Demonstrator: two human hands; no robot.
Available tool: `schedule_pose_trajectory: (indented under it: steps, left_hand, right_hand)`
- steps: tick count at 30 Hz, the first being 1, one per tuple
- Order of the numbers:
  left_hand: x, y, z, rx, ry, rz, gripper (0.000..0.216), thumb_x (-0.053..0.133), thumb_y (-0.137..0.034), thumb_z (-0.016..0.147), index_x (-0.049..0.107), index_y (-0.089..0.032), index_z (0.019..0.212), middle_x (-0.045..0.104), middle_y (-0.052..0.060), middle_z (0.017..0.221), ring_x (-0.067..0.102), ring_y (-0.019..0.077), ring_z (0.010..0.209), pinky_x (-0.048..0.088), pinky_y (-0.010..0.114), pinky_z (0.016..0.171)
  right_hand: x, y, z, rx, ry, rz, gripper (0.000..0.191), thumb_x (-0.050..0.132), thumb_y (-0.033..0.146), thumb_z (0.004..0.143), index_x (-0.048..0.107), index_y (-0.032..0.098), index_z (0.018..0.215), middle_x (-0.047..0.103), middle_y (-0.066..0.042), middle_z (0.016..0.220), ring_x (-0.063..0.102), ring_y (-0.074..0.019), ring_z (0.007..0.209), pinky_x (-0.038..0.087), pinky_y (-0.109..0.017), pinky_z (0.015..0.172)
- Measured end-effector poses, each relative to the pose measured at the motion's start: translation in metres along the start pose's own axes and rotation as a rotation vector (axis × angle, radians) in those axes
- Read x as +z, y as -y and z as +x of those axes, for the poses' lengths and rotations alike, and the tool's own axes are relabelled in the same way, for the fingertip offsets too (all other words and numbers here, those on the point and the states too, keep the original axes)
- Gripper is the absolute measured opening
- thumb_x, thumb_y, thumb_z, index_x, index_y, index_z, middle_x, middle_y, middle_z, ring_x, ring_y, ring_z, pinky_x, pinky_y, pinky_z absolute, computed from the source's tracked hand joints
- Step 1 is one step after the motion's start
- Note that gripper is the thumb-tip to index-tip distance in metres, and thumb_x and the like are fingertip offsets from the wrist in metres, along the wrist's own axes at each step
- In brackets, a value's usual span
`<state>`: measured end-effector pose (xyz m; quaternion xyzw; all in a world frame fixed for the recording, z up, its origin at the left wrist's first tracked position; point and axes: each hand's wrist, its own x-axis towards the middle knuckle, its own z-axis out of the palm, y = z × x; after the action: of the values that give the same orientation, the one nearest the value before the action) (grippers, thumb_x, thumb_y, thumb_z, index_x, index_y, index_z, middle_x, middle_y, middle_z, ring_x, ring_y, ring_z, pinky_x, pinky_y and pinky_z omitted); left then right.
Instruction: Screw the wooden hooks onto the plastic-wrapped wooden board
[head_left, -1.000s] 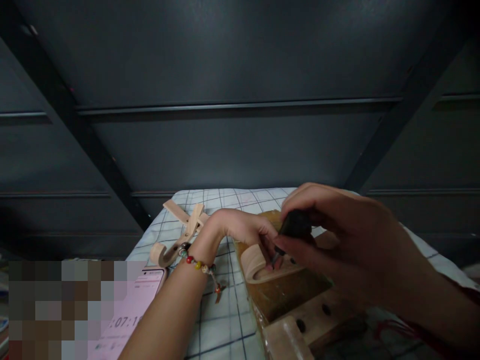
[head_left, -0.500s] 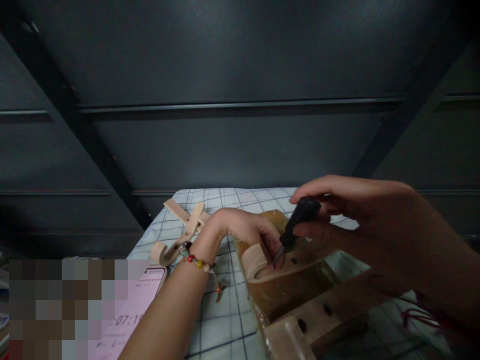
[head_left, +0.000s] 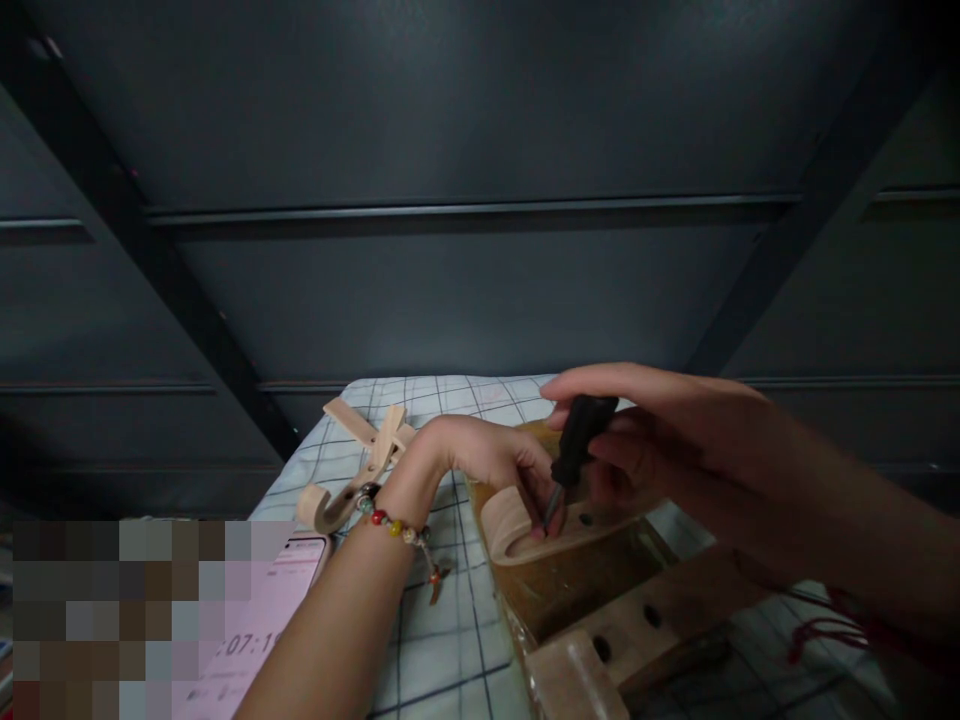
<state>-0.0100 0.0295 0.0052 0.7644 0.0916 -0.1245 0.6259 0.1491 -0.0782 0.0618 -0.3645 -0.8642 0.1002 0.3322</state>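
Note:
My right hand is closed round the black handle of a small screwdriver, whose metal tip points down onto a pale curved wooden hook piece. That piece lies on top of a brown wooden block assembly with round holes in its side. My left hand, with a beaded bracelet on the wrist, has its fingers pressed onto the hook piece right beside the screwdriver tip, holding it against the block.
Everything rests on a white cloth with a dark grid. More pale wooden parts, crossed slats and a hook, lie at the back left. A phone with a pink screen lies at the near left. Dark panelled wall behind.
My right hand has shifted its grip round the screwdriver handle, first swinging right, then back left; the handle now stands more upright. The left hand and the wooden pieces stay where they were.

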Motion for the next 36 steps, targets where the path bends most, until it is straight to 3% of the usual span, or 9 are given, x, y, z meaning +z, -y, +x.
schedule_pose_trajectory:
  steps: [4, 8, 12, 19, 24, 27, 30, 33, 36]
  left_hand:
    - [0.0, 0.002, 0.001, 0.001, -0.008, -0.015, 0.014, 0.069, -0.017, 0.059, 0.065, -0.014, 0.072, 0.064, 0.001, 0.071, 0.058, 0.0149, 0.073, 0.046, 0.027, 0.072]
    - [-0.002, 0.002, 0.002, -0.001, 0.007, -0.02, 0.015, 0.071, -0.017, 0.057, 0.066, -0.013, 0.071, 0.064, 0.001, 0.068, 0.058, 0.0153, 0.073, 0.047, 0.026, 0.072]
    - [-0.002, 0.001, 0.002, 0.0, 0.008, -0.021, 0.014, 0.07, -0.016, 0.059, 0.067, -0.013, 0.073, 0.065, 0.001, 0.07, 0.058, 0.0144, 0.073, 0.046, 0.026, 0.072]
    - [0.0, 0.001, 0.0, 0.0, 0.001, -0.037, 0.014, 0.069, -0.016, 0.062, 0.066, -0.012, 0.075, 0.064, 0.001, 0.069, 0.058, 0.0137, 0.071, 0.046, 0.026, 0.072]
    - [0.0, 0.001, 0.0, -0.011, -0.004, -0.048, 0.014, 0.07, -0.015, 0.06, 0.066, -0.014, 0.073, 0.064, 0.001, 0.07, 0.058, 0.0141, 0.073, 0.046, 0.026, 0.072]
    - [0.0, -0.001, 0.001, -0.015, 0.001, -0.056, 0.015, 0.071, -0.013, 0.057, 0.066, -0.013, 0.071, 0.064, 0.0, 0.067, 0.059, 0.0138, 0.07, 0.047, 0.025, 0.072]
    - [-0.001, -0.003, 0.0, -0.009, -0.001, -0.057, 0.015, 0.073, -0.013, 0.056, 0.067, -0.013, 0.07, 0.065, 0.0, 0.065, 0.059, 0.0132, 0.068, 0.047, 0.024, 0.072]
    - [0.0, -0.003, 0.0, 0.001, -0.016, -0.064, 0.015, 0.074, -0.013, 0.056, 0.067, -0.013, 0.069, 0.065, 0.0, 0.065, 0.059, 0.0133, 0.068, 0.047, 0.024, 0.072]
    - [0.001, -0.001, 0.0, 0.005, -0.029, -0.086, 0.015, 0.072, -0.011, 0.057, 0.066, -0.012, 0.071, 0.065, 0.001, 0.067, 0.059, 0.0129, 0.069, 0.047, 0.023, 0.071]
  right_hand:
    - [0.0, 0.004, 0.003, 0.052, -0.125, -0.153, 0.012, 0.058, 0.03, 0.077, 0.06, 0.023, 0.086, 0.061, 0.004, 0.06, 0.053, -0.0101, 0.045, 0.038, -0.022, 0.041]
    - [0.005, 0.009, 0.006, 0.073, -0.168, -0.17, 0.018, 0.06, 0.036, 0.075, 0.056, 0.021, 0.067, 0.057, 0.003, 0.06, 0.051, -0.0105, 0.047, 0.037, -0.023, 0.043]
    - [0.007, 0.009, 0.006, 0.012, -0.201, -0.149, 0.016, 0.061, 0.029, 0.076, 0.059, 0.021, 0.09, 0.063, 0.0, 0.082, 0.056, -0.0121, 0.06, 0.043, -0.024, 0.053]
    - [-0.005, 0.001, 0.0, -0.126, -0.045, -0.14, 0.03, 0.04, 0.019, 0.087, 0.055, 0.022, 0.113, 0.065, -0.003, 0.102, 0.062, -0.0143, 0.085, 0.046, -0.024, 0.067]
    - [-0.004, 0.004, 0.004, -0.016, -0.123, -0.171, 0.011, 0.053, 0.026, 0.079, 0.063, 0.022, 0.083, 0.064, 0.002, 0.069, 0.056, -0.0116, 0.053, 0.041, -0.024, 0.048]
    - [0.001, 0.008, 0.007, 0.027, -0.129, -0.171, 0.018, 0.056, 0.033, 0.078, 0.058, 0.021, 0.065, 0.055, 0.004, 0.053, 0.048, -0.0098, 0.043, 0.035, -0.024, 0.04]
    - [0.005, 0.007, 0.007, 0.01, -0.14, -0.133, 0.01, 0.058, 0.027, 0.078, 0.06, 0.021, 0.086, 0.062, 0.001, 0.076, 0.052, -0.0093, 0.051, 0.039, -0.023, 0.044]
    - [0.004, 0.004, 0.003, -0.083, -0.1, -0.066, 0.028, 0.051, 0.019, 0.083, 0.052, 0.025, 0.11, 0.062, 0.001, 0.098, 0.059, -0.0098, 0.069, 0.045, -0.021, 0.057]
    - [-0.002, 0.0, 0.001, -0.149, -0.074, -0.102, 0.026, 0.043, 0.016, 0.087, 0.054, 0.024, 0.11, 0.062, 0.0, 0.1, 0.06, -0.0114, 0.084, 0.046, -0.022, 0.068]
